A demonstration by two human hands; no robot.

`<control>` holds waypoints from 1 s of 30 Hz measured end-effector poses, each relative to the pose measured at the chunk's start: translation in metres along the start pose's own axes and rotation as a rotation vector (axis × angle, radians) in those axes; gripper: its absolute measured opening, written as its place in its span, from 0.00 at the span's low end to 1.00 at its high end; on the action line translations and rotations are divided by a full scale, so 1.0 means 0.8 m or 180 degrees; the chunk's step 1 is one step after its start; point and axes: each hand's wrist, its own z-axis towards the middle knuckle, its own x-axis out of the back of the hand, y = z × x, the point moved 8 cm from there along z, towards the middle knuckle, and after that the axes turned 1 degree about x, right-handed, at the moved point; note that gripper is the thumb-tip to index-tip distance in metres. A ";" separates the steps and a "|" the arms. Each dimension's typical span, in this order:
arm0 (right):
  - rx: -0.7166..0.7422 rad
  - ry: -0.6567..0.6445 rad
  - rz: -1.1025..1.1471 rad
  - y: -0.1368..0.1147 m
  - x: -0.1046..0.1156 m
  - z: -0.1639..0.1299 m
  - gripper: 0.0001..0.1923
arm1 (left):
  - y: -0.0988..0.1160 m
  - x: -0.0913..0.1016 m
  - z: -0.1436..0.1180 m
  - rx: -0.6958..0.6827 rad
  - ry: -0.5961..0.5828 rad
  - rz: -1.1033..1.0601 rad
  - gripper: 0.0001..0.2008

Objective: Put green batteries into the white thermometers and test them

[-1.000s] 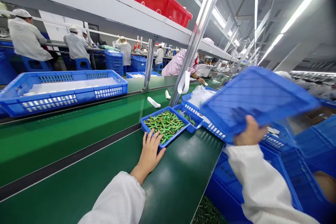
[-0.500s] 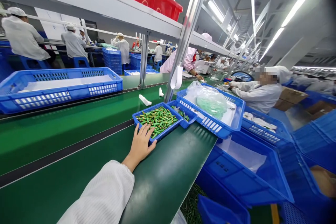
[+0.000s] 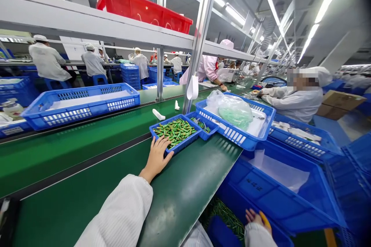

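My left hand (image 3: pixel 158 157) lies with its fingers spread on the near left rim of a shallow blue tray (image 3: pixel 185 143). Heaped inside are small green cylindrical pieces (image 3: pixel 178 131) with coppery ends. A smaller blue tray (image 3: pixel 209 134) with a few such pieces adjoins it on the right. Low on the right, my right hand (image 3: pixel 256 218) is beside the bench, fingers apart, nothing visible in it; something yellow covers its thumb. Left of it, more green pieces (image 3: pixel 227 216) fill a low bin, partly hidden by a blurred blue container (image 3: pixel 222 233).
A blue basket (image 3: pixel 239 144) holding a plastic bag (image 3: pixel 234 112) stands right of the trays. Two white pieces (image 3: pixel 158 114) lie on the green belt (image 3: pixel 72 150). A metal post (image 3: pixel 199 42) rises behind the trays. Stacked blue crates (image 3: pixel 278 189) border the bench; a co-worker (image 3: pixel 298 96) sits beyond.
My right hand has come into view at the lower right, by the low bin. The blue container there has shifted left and down. My left hand stays at the tray; the view has turned slightly.
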 end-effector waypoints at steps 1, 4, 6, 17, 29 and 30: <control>0.0050 0.0125 0.0124 -0.006 0.001 0.008 0.22 | 0.000 0.001 0.001 0.0039 -0.0026 -0.0030 0.16; 0.0348 0.0237 0.0367 -0.044 -0.017 0.043 0.20 | -0.002 0.001 0.005 0.0122 -0.0154 -0.0145 0.16; 0.0679 -0.0046 0.0400 -0.087 -0.051 0.065 0.20 | -0.005 0.000 0.007 0.0149 -0.0264 -0.0241 0.16; 0.2989 -0.2634 -0.0510 -0.320 -0.351 0.025 0.19 | -0.020 0.018 -0.007 0.0343 0.0152 -0.0817 0.20; 0.3594 -0.3003 -0.1273 -0.303 -0.435 0.050 0.13 | -0.219 0.006 0.057 0.1490 0.0491 0.0002 0.25; 0.3627 -0.2971 -0.1206 -0.303 -0.433 0.050 0.13 | -0.223 -0.003 0.067 0.1484 0.0372 0.0054 0.26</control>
